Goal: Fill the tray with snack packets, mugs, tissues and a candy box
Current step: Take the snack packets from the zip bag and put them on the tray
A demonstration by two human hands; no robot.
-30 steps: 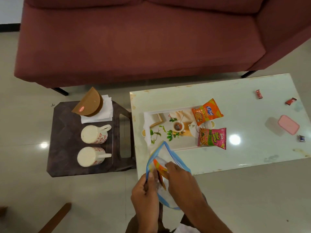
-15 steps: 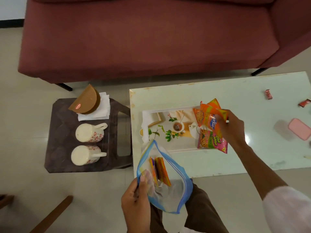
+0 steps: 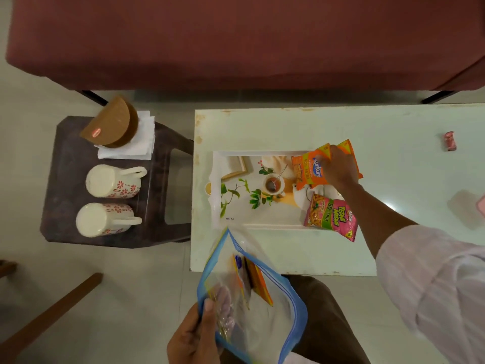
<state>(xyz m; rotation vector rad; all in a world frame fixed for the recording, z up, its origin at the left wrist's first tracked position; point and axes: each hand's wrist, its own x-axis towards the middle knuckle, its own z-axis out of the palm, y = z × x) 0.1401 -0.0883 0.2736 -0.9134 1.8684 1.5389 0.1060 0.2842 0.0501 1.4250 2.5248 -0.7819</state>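
1. Fingers of the right hand (image 3: 338, 166) lie curled over the top orange snack packet (image 3: 309, 170), pressing it flat at the far right end of the tray (image 3: 217, 206); whether they pinch an edge cannot be told.
2. Under those fingers a 2nd orange packet (image 3: 351, 153) shows, offset toward the sofa (image 3: 236, 40).
3. Just nearer the body than the right fingers, a pink snack packet (image 3: 332, 219) rests half over the tray's near right corner and half on the white table (image 3: 288, 127).
4. Left hand (image 3: 194, 337): thumb outside and fingers inside the rim of a clear blue-edged zip bag (image 3: 275, 319), pinching the plastic and holding the mouth wide.
5. Inside the bag, just right of the left fingers, more orange packets (image 3: 258, 282) stand on edge.
6. Well left of both hands, a dark stool (image 3: 65, 185) carries 2 mugs (image 3: 112, 181) (image 3: 105, 219) lying on their sides, handles toward the table.
7. Beyond the mugs, a stack of tissues (image 3: 139, 145) sits under a brown half-round holder (image 3: 112, 126).
8. Far right of the right fingers, a small red candy (image 3: 449, 140) lies on the table.
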